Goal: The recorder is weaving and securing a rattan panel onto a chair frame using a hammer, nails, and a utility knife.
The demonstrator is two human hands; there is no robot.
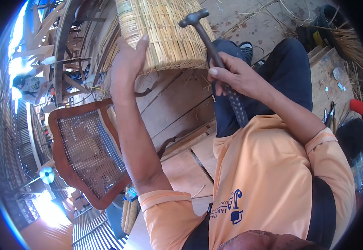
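Observation:
A basket-like piece woven from pale yellow cane strips (171, 35) stands at the top middle, with a braided edge facing me. At its left side is my left hand (128, 58), thumb lying along the weave and the other fingers hidden behind it. My right hand (236, 76) is closed round the handle of a hammer (207, 39). The hammer's dark metal head points up and away from me, in front of the weave's right part. Its patterned grip runs down toward my lap.
A brown wooden chair frame with a cane mesh panel (87, 150) sits at left. Wooden boards (181, 100) lie below the weave. On the right, a low wooden surface (327, 75) bears small bits, with pliers (330, 114) and a red object (358, 107) nearby. Loose cane strands litter the floor.

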